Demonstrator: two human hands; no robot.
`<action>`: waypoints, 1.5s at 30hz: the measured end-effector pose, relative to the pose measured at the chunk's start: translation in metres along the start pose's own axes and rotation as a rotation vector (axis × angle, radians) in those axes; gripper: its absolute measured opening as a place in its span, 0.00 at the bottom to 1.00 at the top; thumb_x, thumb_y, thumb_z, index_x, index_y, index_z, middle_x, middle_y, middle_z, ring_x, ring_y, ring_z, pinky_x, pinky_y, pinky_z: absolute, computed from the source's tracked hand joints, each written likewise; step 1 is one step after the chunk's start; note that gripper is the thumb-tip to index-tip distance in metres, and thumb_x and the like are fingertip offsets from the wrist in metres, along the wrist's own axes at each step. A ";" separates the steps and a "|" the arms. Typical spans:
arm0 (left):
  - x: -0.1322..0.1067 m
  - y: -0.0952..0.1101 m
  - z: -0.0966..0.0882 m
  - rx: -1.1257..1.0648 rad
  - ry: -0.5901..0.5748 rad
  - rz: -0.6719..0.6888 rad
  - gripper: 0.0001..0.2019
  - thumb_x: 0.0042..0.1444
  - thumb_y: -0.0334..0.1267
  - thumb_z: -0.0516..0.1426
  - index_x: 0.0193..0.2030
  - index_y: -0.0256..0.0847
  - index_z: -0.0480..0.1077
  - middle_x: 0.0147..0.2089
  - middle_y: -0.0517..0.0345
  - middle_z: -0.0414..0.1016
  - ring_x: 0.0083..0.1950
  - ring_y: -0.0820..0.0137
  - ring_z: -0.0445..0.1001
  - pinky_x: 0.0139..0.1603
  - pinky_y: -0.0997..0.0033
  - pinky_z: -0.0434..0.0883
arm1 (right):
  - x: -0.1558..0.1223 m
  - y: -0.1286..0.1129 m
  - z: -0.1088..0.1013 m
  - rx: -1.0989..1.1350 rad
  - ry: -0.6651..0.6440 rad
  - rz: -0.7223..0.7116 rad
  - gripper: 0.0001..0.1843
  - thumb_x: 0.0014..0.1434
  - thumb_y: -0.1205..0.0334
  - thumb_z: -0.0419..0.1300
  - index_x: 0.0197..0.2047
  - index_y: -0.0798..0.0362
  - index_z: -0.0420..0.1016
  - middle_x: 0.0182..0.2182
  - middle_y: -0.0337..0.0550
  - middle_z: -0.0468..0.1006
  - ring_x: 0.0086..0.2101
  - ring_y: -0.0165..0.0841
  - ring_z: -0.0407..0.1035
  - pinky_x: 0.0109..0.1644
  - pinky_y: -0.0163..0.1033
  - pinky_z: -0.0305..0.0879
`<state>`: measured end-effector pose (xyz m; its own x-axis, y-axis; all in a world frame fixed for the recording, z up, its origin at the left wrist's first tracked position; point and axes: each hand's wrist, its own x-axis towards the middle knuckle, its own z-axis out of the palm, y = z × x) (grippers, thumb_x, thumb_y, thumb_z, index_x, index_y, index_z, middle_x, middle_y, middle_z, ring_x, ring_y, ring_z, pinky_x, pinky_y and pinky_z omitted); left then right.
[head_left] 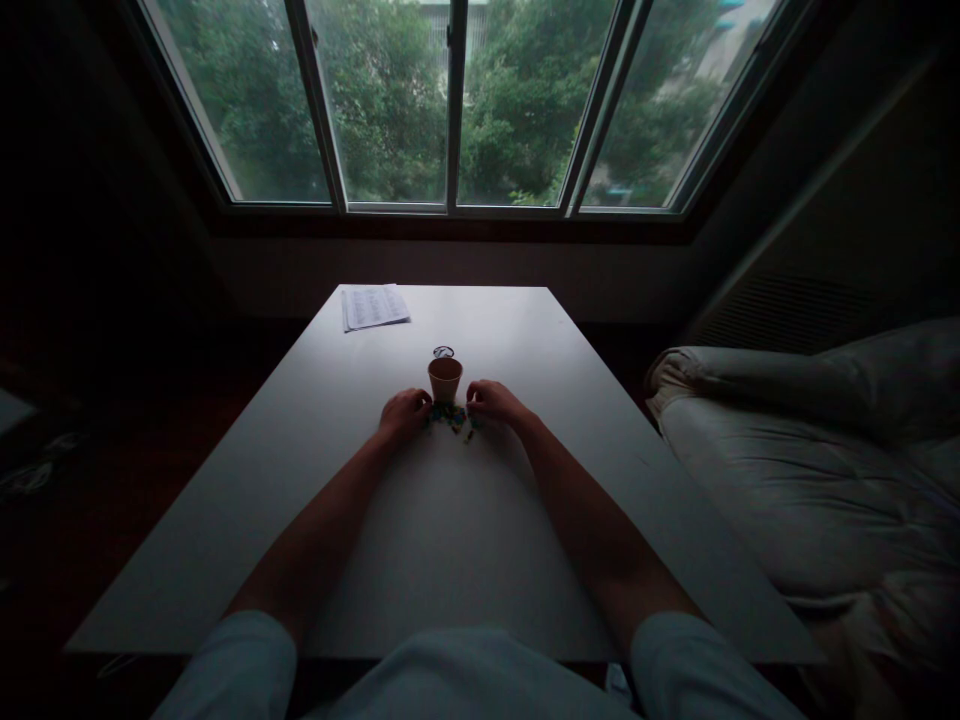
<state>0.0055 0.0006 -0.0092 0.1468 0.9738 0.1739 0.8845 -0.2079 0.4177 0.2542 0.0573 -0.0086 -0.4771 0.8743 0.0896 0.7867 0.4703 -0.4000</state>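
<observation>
A brown, paper-like cup [445, 383] stands upright on the white table between my hands, its open mouth facing up. At its base lies a loose pile of small dark, multicoloured pieces [450, 416], too small to name. My left hand [405, 412] rests at the left edge of the pile, close beside the cup, fingers curled together. On the other side, my right hand [495, 400] has its fingertips pinched just above a few pieces. What either hand holds, if anything, is too small and dark to make out. A small dark-rimmed round item [443, 352] lies behind the cup.
Printed sheets of paper [375, 307] lie at the far left corner of the white table [465, 560]. A pale padded sofa or mattress [787, 470] sits along the right side. Beyond the far edge is a wide window [450, 110] with trees outside.
</observation>
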 end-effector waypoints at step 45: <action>0.001 -0.001 0.001 -0.022 0.003 -0.002 0.10 0.62 0.41 0.55 0.45 0.46 0.76 0.45 0.54 0.77 0.45 0.66 0.72 0.44 0.69 0.65 | -0.008 -0.023 -0.001 -0.111 0.120 0.012 0.07 0.62 0.64 0.59 0.39 0.52 0.80 0.40 0.48 0.79 0.39 0.35 0.71 0.43 0.35 0.62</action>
<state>0.0056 0.0014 -0.0105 0.1433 0.9740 0.1756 0.8751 -0.2076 0.4371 0.2406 0.0396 0.0008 -0.4225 0.8847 0.1968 0.8336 0.4645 -0.2989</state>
